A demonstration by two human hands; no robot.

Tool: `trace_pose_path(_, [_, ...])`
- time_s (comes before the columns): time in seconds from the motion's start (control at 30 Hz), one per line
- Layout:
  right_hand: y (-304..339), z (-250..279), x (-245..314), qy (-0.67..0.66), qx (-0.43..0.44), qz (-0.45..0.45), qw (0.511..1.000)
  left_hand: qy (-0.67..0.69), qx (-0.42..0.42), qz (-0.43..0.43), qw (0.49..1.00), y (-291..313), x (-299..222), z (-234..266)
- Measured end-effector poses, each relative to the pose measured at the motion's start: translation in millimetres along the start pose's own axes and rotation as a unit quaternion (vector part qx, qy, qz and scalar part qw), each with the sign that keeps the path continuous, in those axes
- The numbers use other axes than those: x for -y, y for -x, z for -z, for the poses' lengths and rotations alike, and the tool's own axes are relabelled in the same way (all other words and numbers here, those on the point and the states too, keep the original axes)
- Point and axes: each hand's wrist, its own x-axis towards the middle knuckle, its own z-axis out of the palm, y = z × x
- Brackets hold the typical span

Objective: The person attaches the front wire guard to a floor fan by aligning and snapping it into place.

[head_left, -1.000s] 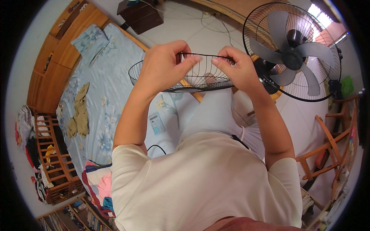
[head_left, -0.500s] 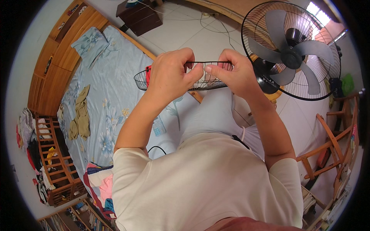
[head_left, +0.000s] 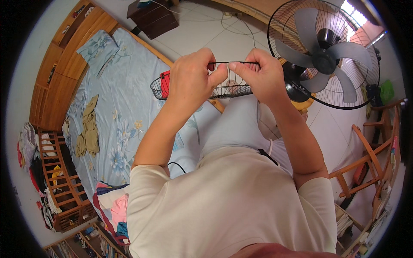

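Observation:
Before me I hold a black wire fan grille [head_left: 223, 90] nearly edge-on, so it shows as a narrow oval. My left hand [head_left: 191, 75] is closed on its upper rim, thumb pointing inward. On the same rim, my right hand [head_left: 266, 75] is closed too, its thumb tip close to the left thumb. A red piece [head_left: 165, 84] shows at the grille's left part; I cannot tell whether it is fixed there. To the right stands a black floor fan [head_left: 323, 63], its grey blades uncovered in front of the rear wire cage.
At left is a bed with a blue flowered sheet [head_left: 129, 86], holding olive clothing [head_left: 89, 129], a light-blue remote-like object [head_left: 178, 142] and folded cloths [head_left: 118, 208]. A dark wooden cabinet [head_left: 152, 19] stands behind. Wooden chair parts [head_left: 365, 163] are at right; a cable [head_left: 251, 32] crosses the tiles.
Both hands and the rim they hold are slightly higher in view, and the grille shows a wider oval. Both hands keep their grip.

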Motion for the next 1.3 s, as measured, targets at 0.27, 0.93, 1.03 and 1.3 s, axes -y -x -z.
trace_pose_path(0.27, [-5, -3, -1, 0.005, -0.026, -0.006, 1.000, -0.018, -0.027, -0.004, 0.999, -4, -1, -4])
trace_pose_path(0.93, [-3, 39, -18, -0.011, -0.037, 0.138, 0.990, 0.270, 0.102, 0.183, 0.940, -41, 35, 66])
trace_pose_path(1.03, [8, 54, -31, -0.040, -0.046, 0.090, 0.994, 0.294, 0.114, 0.200, 0.928, -47, 39, 77])
trace_pose_path(1.3, [39, 92, -54, -0.129, -0.080, 0.002, 0.988, 0.345, 0.051, 0.201, 0.916, -47, 72, 103])
